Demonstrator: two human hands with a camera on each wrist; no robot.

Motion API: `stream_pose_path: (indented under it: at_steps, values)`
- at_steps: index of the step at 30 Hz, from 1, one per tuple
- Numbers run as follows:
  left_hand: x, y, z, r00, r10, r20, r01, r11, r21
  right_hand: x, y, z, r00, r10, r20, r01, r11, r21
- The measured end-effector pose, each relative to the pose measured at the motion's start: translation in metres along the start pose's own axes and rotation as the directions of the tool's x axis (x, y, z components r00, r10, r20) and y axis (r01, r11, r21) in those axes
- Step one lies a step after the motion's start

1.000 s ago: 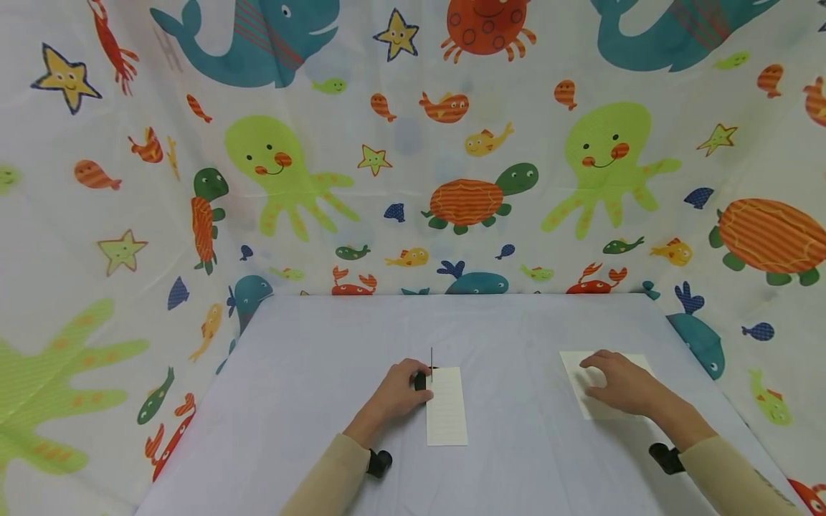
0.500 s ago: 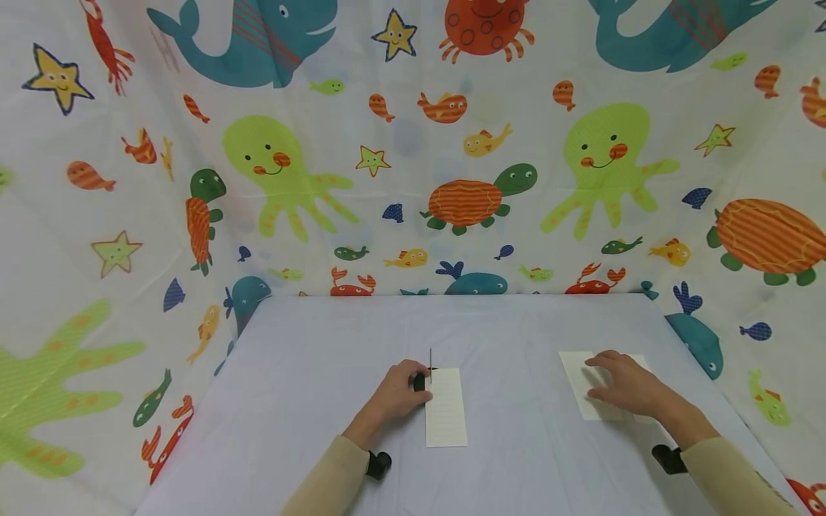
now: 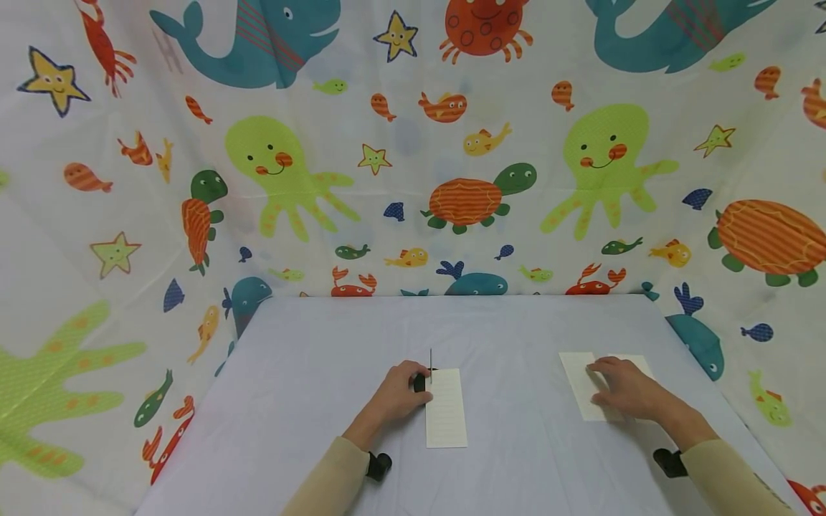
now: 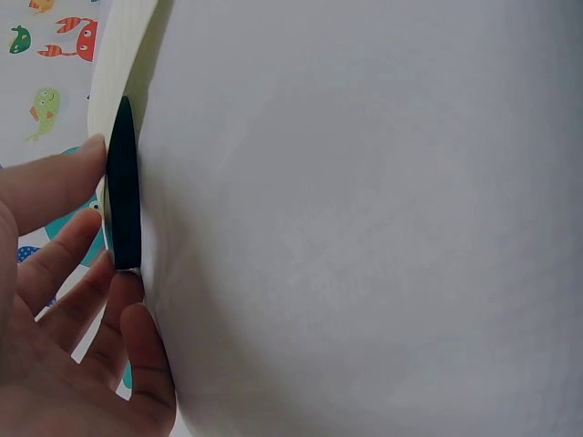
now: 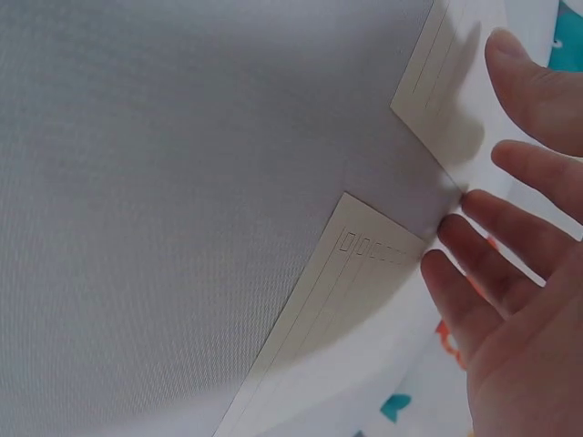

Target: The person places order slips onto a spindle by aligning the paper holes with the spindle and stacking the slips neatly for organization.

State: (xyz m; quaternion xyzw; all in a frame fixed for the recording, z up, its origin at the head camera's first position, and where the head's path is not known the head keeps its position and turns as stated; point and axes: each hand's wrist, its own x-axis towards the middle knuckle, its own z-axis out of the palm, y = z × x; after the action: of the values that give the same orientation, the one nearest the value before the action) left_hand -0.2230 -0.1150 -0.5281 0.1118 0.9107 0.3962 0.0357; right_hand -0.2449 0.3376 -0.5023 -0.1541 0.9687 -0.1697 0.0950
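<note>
My left hand (image 3: 396, 392) grips the dark base (image 4: 125, 191) of a receipt spike (image 3: 431, 362), thumb and fingers at its rim. The thin metal spike stands upright. A lined paper slip (image 3: 445, 416) lies over the base, the spike at its upper left corner. In the left wrist view the slip bows up off the cloth. On the right, my right hand (image 3: 622, 390) reaches over two more slips, a left one (image 3: 577, 380) and a right one (image 3: 635, 362). Its fingers are loosely bent, with fingertips right at the slips' edges in the right wrist view.
A white cloth (image 3: 335, 344) covers the table. Behind it and at both sides hangs a curtain (image 3: 413, 244) printed with sea animals. Black wrist-worn devices sit below each hand, the left one (image 3: 379, 466) and the right one (image 3: 670, 462).
My right hand has dropped slightly and shifted right over the slips, its thumb and fingers a little closer together. My left hand keeps its grip on the receipt spike.
</note>
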Motion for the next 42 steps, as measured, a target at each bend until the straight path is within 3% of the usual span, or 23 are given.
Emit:
stream_pose_path:
  at_steps: [21,32,36,42]
  values:
    - [-0.002,0.003,0.002,1.000,-0.028,-0.013,0.028,1.000,0.014,0.001,0.001,0.007,1.000,0.017,0.005,-0.017,0.999,-0.048]
    - [0.000,0.002,0.001,0.999,-0.051,-0.002,0.051,0.999,0.010,0.004,-0.010,0.004,0.997,0.076,-0.015,-0.076,0.997,-0.034]
    - [0.001,0.001,-0.001,0.999,-0.051,-0.001,0.051,0.999,0.006,0.005,-0.015,0.002,0.994,0.108,0.003,-0.108,0.994,0.002]
    - [0.003,-0.001,-0.002,0.999,-0.040,0.015,0.040,0.999,0.009,0.005,-0.019,0.001,0.976,0.209,0.054,-0.215,0.966,0.148]
